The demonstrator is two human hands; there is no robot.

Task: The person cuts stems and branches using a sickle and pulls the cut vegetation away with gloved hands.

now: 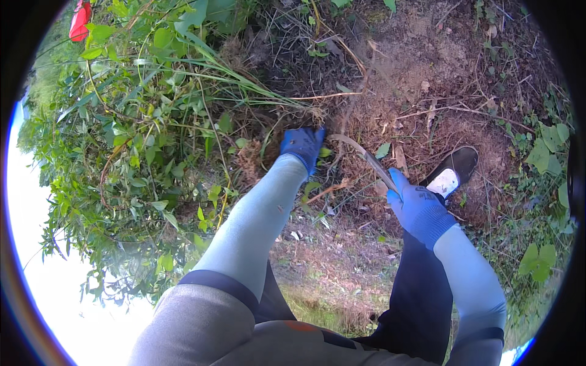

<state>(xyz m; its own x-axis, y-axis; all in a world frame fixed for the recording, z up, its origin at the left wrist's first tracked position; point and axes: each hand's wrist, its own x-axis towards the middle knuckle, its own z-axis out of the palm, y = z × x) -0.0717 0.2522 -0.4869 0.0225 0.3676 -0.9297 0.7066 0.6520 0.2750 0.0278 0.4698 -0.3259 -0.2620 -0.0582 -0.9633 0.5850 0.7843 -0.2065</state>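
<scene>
My left hand (302, 144), in a blue work glove, reaches down to the soil beside roots and weed stems. Its fingers are mostly hidden, so I cannot tell what it grips. A clump of long green grass (247, 82) lies just beyond it, its roots towards the hand. My right hand (414, 201), also gloved in blue, is closed around the handle of a curved sickle (375, 165). The sickle's narrow curved blade points up and left, its tip close to the left hand over the dug earth.
Dense leafy weeds (151, 137) cover the left side, with a red object (80, 22) at the upper left. Bare reddish soil (407, 68) with dry roots and twigs spreads ahead. My dark shoe (453, 169) stands right of the sickle. Broad-leaved vines (545, 146) grow at the right.
</scene>
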